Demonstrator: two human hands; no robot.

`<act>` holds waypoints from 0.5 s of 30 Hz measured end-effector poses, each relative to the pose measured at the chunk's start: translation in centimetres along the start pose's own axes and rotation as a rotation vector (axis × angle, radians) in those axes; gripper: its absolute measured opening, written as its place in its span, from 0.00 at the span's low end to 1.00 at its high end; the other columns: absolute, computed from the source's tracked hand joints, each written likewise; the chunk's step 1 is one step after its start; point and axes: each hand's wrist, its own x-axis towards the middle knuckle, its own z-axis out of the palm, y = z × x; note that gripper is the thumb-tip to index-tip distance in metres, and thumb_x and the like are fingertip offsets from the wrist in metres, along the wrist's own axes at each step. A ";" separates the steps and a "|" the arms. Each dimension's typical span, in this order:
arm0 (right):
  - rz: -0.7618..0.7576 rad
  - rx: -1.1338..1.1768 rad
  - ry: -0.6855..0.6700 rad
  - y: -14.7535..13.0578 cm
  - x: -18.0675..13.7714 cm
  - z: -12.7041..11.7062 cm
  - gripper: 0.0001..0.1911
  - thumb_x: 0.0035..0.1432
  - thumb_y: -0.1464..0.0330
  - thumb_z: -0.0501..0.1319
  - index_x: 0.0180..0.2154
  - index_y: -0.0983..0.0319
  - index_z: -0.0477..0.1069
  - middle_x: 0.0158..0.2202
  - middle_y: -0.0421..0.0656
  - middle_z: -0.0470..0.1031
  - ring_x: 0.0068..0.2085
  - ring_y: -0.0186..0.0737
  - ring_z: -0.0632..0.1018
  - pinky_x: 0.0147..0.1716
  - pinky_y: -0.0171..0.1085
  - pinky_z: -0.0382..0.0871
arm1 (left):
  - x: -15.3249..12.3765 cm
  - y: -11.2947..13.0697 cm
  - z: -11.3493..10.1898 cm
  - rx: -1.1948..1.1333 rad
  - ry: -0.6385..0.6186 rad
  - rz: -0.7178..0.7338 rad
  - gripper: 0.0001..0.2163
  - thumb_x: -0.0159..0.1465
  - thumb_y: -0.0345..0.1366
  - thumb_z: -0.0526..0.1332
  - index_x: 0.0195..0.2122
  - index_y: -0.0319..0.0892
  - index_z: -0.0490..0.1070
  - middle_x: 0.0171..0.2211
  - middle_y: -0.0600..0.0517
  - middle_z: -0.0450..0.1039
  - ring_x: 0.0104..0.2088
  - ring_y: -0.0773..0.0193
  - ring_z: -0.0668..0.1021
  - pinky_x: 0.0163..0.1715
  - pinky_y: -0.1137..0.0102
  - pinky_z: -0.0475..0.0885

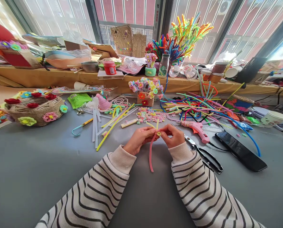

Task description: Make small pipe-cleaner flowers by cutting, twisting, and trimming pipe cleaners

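Note:
Both my hands meet at the middle of the grey table. My left hand (141, 138) pinches a pink pipe cleaner (150, 155), whose free end curves down toward me. Beside it, the fingertips of my right hand (173, 135) are closed on a yellow pipe cleaner (157, 124), with a small yellow loop (158, 134) showing between the hands. Yellow ends stick up and to the left past my fingers. Exactly how the pink and yellow pieces join is hidden by my fingers.
Black-handled scissors (209, 158), a pink glue gun (197, 129) and a black phone (241, 150) lie to the right. Glue sticks (95, 123) and a crochet hook (82, 127) lie left, near a flower-trimmed basket (37, 110). Loose pipe cleaners (198, 106) pile up behind.

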 end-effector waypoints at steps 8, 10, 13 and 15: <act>-0.088 0.001 -0.019 0.4 0.0 0.2 0.07 0.45 0.73 0.53 0.25 0.62 0.69 0.23 0.40 0.71 0.23 0.33 0.70 0.25 0.34 0.66 | -0.1 0.0 0.0 0.032 0.043 0.023 0.09 0.46 0.36 0.61 0.25 0.36 0.68 0.21 0.53 0.69 0.24 0.71 0.72 0.36 0.71 0.66; -0.063 0.079 -0.023 0.5 0.0 0.1 0.06 0.44 0.72 0.54 0.25 0.61 0.69 0.24 0.40 0.71 0.24 0.33 0.71 0.27 0.34 0.67 | -0.1 0.0 0.0 0.033 0.047 0.021 0.09 0.45 0.36 0.61 0.25 0.36 0.68 0.21 0.53 0.70 0.25 0.71 0.72 0.35 0.71 0.66; 0.077 0.280 -0.057 0.6 0.2 0.0 0.07 0.44 0.69 0.56 0.28 0.61 0.69 0.26 0.41 0.71 0.28 0.35 0.72 0.29 0.35 0.67 | 0.0 0.0 -0.1 0.021 0.047 0.028 0.08 0.45 0.36 0.61 0.24 0.37 0.67 0.22 0.53 0.70 0.26 0.70 0.72 0.36 0.70 0.66; 0.201 0.420 -0.081 1.0 0.3 0.1 0.09 0.44 0.66 0.56 0.30 0.62 0.68 0.27 0.41 0.71 0.28 0.35 0.72 0.27 0.35 0.68 | 0.1 0.1 0.0 0.018 0.051 0.030 0.08 0.44 0.36 0.62 0.24 0.37 0.67 0.22 0.54 0.70 0.26 0.70 0.72 0.36 0.70 0.66</act>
